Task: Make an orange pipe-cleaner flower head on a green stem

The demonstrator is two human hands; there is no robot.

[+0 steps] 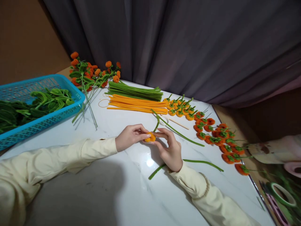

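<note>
Between my two hands, over the middle of the white tabletop, is a small yellow-orange pipe-cleaner pumpkin (150, 137). My left hand (131, 137) pinches it from the left, thumb on top. The fingers of my right hand (169, 147) close on its right side. A bent green pipe cleaner (157, 123) rises just behind it; whether the two are joined I cannot tell. One long green pipe cleaner (185, 136) lies past my right fingers, and another green pipe cleaner (203, 161) passes under my right wrist.
A blue basket (70, 103) of green leaves stands left. Behind lie orange pumpkin stems (94, 73), green pipe cleaners (136, 91) and yellow-orange pipe cleaners (138, 104). Yellow pumpkins (180, 113) and orange pumpkins (221, 135) sit right, near a wooden stick (176, 122), green tape (283, 194) and scissors (274, 204).
</note>
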